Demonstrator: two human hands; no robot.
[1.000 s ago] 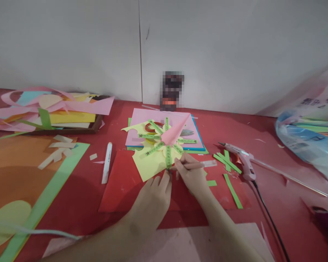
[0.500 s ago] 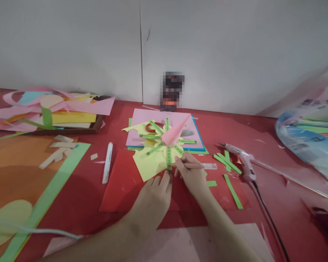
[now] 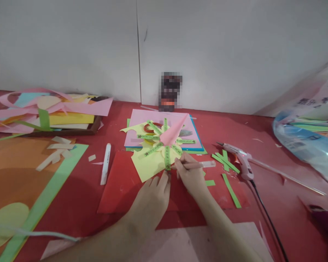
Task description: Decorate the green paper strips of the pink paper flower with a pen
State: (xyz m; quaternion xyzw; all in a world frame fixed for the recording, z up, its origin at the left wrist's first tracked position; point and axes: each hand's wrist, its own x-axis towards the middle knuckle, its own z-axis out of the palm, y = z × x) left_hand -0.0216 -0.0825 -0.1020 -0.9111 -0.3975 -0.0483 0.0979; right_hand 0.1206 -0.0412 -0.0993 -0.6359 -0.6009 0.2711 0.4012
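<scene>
My right hand [image 3: 190, 174] is closed around a pen [image 3: 198, 165]. Its tip meets the lower end of a green paper strip [image 3: 167, 154], which carries dark marks and a star. At that same end, the fingertips of my left hand [image 3: 153, 193] hold the strip; the thumb is mostly hidden. Several marked green strips fan out from a pink paper cone [image 3: 171, 134], with pale yellow petals beneath. This flower-like piece lies over yellow paper [image 3: 144, 167] with scalloped cut-outs, on top of pink paper [image 3: 136, 120] and a red sheet [image 3: 117, 189].
A pink glue gun [image 3: 244, 163] with a clear stick and black cord lies at right, beside loose green strips [image 3: 231, 191]. A white marker [image 3: 105, 163] is at left. A tray [image 3: 94, 127] of paper scraps and a plastic bag [image 3: 292, 134] flank the work.
The view has shifted slightly, moving the scene a little to the left. Both hands stay at the strip's lower end, and the pen tip has barely moved.
</scene>
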